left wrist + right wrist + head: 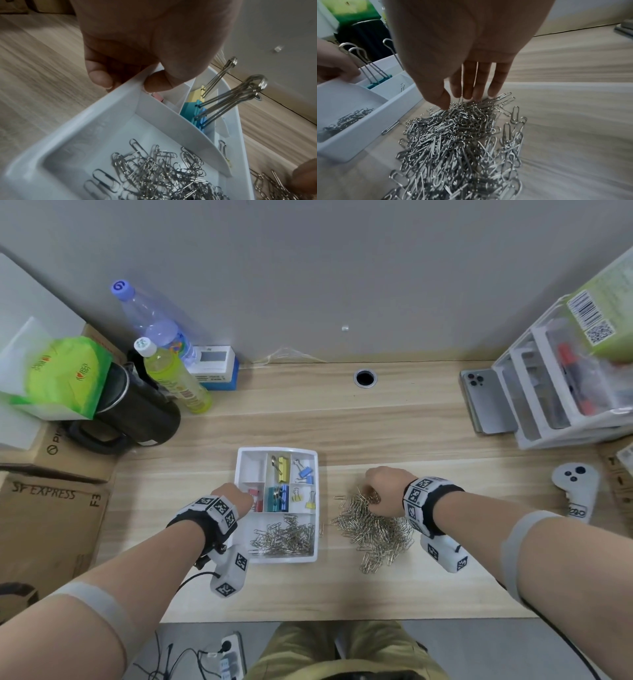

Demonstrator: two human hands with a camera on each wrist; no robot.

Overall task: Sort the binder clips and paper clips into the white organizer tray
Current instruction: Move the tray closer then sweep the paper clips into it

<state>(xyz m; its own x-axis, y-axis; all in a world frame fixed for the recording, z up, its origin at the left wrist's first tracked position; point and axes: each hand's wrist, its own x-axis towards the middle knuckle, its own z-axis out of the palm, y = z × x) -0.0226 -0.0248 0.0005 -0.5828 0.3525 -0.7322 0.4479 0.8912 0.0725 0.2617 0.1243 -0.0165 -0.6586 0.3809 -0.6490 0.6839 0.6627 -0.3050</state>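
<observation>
red binder clip (254, 498) half hidden under left hand (233, 498) | right hand (383, 487) fingertips unseen in head view | green box (609, 313) cut off by the right edge | phone (486, 402) partly behind drawer unit (548, 398)

1. My white organizer tray (317, 508) lies flat on the bench.
2. Coloured binder clips (281, 498) fill its small compartments.
3. Silver paper clips (284, 537) fill its near compartment; a loose heap (373, 529) lies just right.
</observation>
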